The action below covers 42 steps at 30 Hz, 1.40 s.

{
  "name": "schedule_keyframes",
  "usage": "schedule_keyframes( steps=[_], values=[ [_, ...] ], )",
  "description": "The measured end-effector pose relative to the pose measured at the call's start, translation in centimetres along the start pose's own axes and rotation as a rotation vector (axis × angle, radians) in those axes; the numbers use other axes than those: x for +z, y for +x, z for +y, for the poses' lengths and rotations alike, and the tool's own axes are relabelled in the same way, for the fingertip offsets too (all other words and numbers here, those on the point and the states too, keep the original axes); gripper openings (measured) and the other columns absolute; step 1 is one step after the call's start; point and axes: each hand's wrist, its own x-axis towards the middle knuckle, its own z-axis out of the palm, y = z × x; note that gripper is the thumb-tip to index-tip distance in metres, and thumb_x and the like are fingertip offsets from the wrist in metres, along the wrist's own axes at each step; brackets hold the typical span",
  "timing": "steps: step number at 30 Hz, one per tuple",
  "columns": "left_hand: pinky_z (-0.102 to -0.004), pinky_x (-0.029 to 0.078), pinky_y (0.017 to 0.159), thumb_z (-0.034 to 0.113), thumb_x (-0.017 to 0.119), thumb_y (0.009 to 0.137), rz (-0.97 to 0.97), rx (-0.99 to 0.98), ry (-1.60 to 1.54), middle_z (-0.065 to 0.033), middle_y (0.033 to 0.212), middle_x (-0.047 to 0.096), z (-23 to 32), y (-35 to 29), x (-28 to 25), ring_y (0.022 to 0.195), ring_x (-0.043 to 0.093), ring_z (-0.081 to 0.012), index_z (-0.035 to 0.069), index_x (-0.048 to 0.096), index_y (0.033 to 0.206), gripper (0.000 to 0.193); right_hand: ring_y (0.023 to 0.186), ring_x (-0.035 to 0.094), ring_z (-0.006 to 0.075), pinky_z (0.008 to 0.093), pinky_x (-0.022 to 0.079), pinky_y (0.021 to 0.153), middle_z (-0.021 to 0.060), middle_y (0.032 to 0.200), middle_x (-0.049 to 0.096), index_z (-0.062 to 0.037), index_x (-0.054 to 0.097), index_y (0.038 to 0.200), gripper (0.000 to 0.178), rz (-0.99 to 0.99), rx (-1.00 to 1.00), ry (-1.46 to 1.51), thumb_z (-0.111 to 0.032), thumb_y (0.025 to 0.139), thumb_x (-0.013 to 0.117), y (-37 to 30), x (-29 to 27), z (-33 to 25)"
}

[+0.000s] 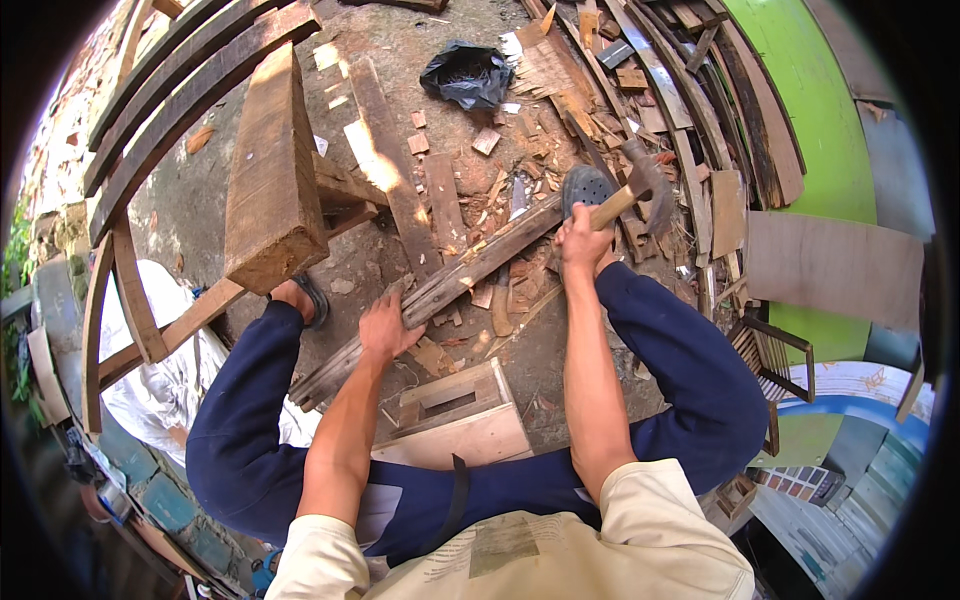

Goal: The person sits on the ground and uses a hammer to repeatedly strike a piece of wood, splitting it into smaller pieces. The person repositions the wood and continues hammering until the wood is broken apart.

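Note:
A claw hammer (614, 208) with a wooden handle is gripped in my right hand (583, 240). Its metal head is raised at the upper right, beside my shoe (586, 188). A long, weathered wooden plank (480, 262) runs diagonally between my legs, from lower left to upper right. Across its left part lies my left hand (388, 328), the fingers spread and resting on the wood. Below the plank, close to my lap, sits a small wooden box (455, 410) with a rectangular opening.
At the left stands a thick wooden beam (275, 170) on a timber frame. Wood chips and scraps (500, 140) litter the ground. A black plastic bag (466, 75) lies beyond them. Stacked boards (690, 110) and a green panel (800, 120) line the right. White sacking (160, 370) lies lower left.

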Motion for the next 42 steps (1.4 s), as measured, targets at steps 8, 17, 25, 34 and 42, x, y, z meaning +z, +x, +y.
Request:
schedule_keyframes(
  steps=[8,17,25,34,42],
  values=[
    [-0.0442,0.052,0.096,0.048,0.08,0.069,-0.004,0.025,-0.017,-0.0204,0.123,0.065,0.8,0.6,0.2,0.117,0.061,-0.0356,0.005,0.046,0.141,0.09,0.042,0.052,0.0157,0.0333,0.042,0.037,0.0043,0.058,0.054,0.0042,0.061,0.085,0.021,-0.15,0.168,-0.243,-0.017,0.088,0.063,3.8,0.5,0.9],
    [-0.0443,0.052,0.096,0.047,0.08,0.069,-0.035,-0.029,-0.041,-0.0202,0.121,0.066,0.7,0.0,-0.8,0.117,0.061,-0.0364,0.005,0.042,0.144,0.094,0.046,0.052,0.0129,0.0303,0.042,0.043,0.0042,0.057,0.053,-0.0038,0.055,0.075,0.022,-0.045,-0.48,0.321,-0.015,0.091,0.065,0.7,1.6,-6.7],
    [-0.044,0.052,0.096,0.048,0.082,0.069,0.04,-0.001,-0.055,-0.0231,0.12,0.066,0.8,0.4,0.4,0.114,0.063,-0.0372,0.007,0.038,0.146,0.098,0.044,0.049,0.0137,0.0308,0.042,0.037,0.004,0.061,0.054,0.0057,0.059,0.093,0.018,-0.036,0.168,-0.126,-0.011,0.087,0.063,3.6,1.0,-3.0],
    [-0.0438,0.052,0.095,0.046,0.081,0.069,-0.008,-0.032,-0.034,-0.0235,0.114,0.068,0.5,-0.2,0.4,0.111,0.064,-0.0375,0.005,0.038,0.146,0.098,0.042,0.05,0.0122,0.03,0.042,0.041,0.0028,0.054,0.049,-0.0069,0.046,0.072,0.025,0.09,-0.387,0.261,-0.011,0.092,0.06,0.8,1.1,-7.3],
    [-0.0444,0.052,0.096,0.044,0.083,0.068,0.002,-0.027,-0.068,-0.024,0.114,0.067,1.2,0.4,0.0,0.112,0.063,-0.039,0.004,0.037,0.146,0.1,0.041,0.046,0.0135,0.0316,0.037,0.038,0.0031,0.056,0.048,0.0014,0.058,0.084,0.015,-0.082,0.225,-0.149,-0.012,0.087,0.064,3.7,0.1,-2.8]
  ],
)
